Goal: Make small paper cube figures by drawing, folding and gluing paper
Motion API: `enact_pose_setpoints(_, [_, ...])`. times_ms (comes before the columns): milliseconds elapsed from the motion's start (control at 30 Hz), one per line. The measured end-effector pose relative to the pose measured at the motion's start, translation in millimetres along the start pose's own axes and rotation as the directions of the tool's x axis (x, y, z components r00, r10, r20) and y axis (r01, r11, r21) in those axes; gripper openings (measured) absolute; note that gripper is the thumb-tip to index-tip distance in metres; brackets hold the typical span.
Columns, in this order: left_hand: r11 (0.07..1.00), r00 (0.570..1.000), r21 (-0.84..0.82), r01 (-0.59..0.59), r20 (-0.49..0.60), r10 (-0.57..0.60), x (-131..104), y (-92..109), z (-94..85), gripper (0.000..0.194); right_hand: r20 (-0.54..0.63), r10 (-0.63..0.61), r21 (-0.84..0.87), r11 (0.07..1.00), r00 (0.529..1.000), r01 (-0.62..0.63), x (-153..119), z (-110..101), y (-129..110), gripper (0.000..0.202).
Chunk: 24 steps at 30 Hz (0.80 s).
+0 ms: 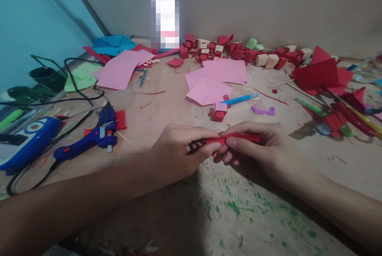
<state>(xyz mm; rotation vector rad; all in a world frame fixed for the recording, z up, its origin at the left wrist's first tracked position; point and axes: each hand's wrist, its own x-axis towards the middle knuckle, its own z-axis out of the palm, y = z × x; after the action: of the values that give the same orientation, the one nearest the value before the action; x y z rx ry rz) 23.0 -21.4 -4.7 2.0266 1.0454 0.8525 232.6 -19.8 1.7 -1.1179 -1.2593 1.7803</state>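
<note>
A narrow folded strip of red paper [247,138] is pinched between both hands above the table. My left hand [182,148] closes thumb and fingers on its left end, hiding part of it. With thumb on top and fingers behind, my right hand [265,144] grips the middle and right of the strip. The thumbs almost meet. Just beyond the hands stands a small red paper figure [220,112] with a pink, smiling face. A blue pen [240,99] lies behind it, and a purple paper cutout [263,110] rests to its right.
At left lie a blue glue gun [86,140] with its black cord and a blue-white tool [32,140]. Pink paper sheets [216,75] and a row of small paper blocks [238,53] sit farther back. Red paper [322,73] and scissors [355,119] are at right. A blurred-out bright screen [167,15] stands behind.
</note>
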Motion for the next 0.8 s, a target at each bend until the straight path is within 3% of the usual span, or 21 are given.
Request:
enact_pose_setpoints(167, [0.995, 0.999, -0.102, 0.004, -0.035, -0.008, -0.1, -5.3, 1.4, 0.016, -0.004, 0.015, -0.031, 0.999, 1.000, -0.015, 0.4, -1.1, -2.4, 0.019])
enact_pose_setpoints(800, [0.990, 0.999, -0.137, 0.046, -0.016, -0.049, -0.5, -4.6, -0.6, 0.017, 0.024, -0.024, -0.066, 0.998, 0.999, 0.026, 0.0, -0.5, -0.8, 0.019])
